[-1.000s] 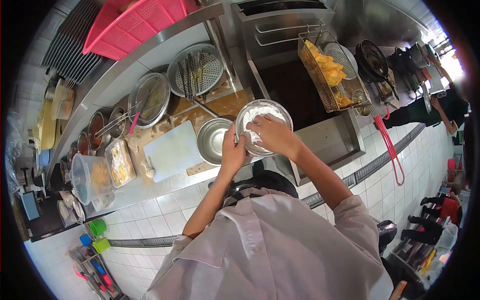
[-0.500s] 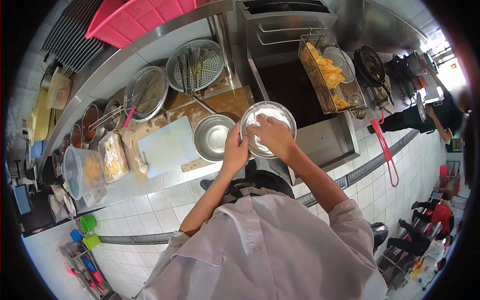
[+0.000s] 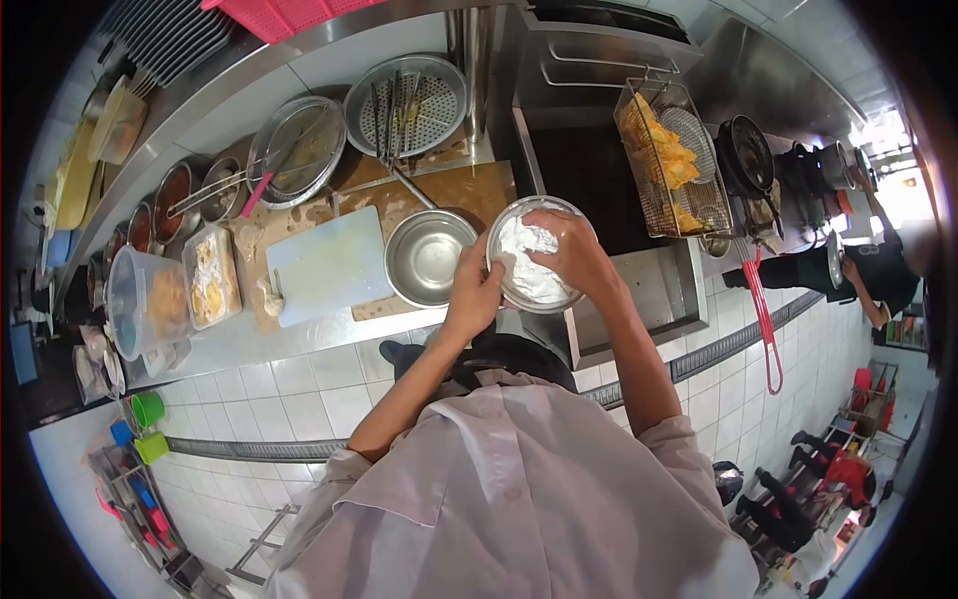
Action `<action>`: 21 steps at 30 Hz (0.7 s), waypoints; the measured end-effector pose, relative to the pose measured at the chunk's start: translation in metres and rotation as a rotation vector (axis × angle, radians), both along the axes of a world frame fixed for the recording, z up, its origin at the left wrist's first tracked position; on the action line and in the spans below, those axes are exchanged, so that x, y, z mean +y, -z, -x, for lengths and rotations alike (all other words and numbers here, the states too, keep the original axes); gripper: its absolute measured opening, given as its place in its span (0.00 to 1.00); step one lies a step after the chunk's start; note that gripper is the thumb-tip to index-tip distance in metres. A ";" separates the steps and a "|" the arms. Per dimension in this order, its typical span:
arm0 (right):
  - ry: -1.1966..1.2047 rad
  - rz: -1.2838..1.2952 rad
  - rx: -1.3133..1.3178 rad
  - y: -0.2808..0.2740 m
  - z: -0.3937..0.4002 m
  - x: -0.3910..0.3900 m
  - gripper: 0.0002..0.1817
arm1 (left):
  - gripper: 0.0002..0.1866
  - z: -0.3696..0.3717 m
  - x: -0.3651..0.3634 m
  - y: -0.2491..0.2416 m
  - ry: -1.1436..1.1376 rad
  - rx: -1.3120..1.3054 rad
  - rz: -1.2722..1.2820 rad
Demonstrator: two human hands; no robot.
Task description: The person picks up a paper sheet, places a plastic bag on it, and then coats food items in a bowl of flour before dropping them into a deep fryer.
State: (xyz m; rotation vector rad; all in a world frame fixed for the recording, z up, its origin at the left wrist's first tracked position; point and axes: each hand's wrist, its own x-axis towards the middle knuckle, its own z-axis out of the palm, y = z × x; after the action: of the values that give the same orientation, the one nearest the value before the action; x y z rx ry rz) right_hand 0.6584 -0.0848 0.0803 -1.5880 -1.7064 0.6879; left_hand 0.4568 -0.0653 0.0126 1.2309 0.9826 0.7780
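Gripping bowl (image 3: 540, 306) at eight o'clock with left hand (image 3: 471, 294); bending right hand (image 3: 578, 252) over powder (image 3: 521, 255) at three, unclear if closed.

The shirt (image 3: 479, 479) is pale greyish beige, with a front placket, a small round button (image 3: 513, 493) and a stitched flap (image 3: 389, 496) on the left chest. The sleeves (image 3: 689, 461) look loose and creased. Black clothing (image 3: 514, 357) shows beyond its hem. The left hand (image 3: 475, 293) and right hand (image 3: 576, 252) are bare.
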 end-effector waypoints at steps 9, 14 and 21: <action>-0.010 0.001 -0.058 0.003 0.003 0.005 0.26 | 0.27 0.003 0.000 -0.005 -0.003 0.098 -0.102; 0.124 0.165 0.089 -0.004 0.002 0.006 0.24 | 0.27 0.003 0.005 -0.009 0.010 0.097 -0.113; 0.136 0.151 0.058 -0.014 -0.004 0.000 0.24 | 0.27 0.002 0.010 0.002 0.017 0.078 -0.104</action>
State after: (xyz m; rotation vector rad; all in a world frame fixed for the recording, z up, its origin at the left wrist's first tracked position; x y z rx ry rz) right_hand 0.6627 -0.0849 0.0938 -1.7522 -1.5191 0.8012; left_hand 0.4552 -0.0551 0.0107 1.3667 1.0037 0.7802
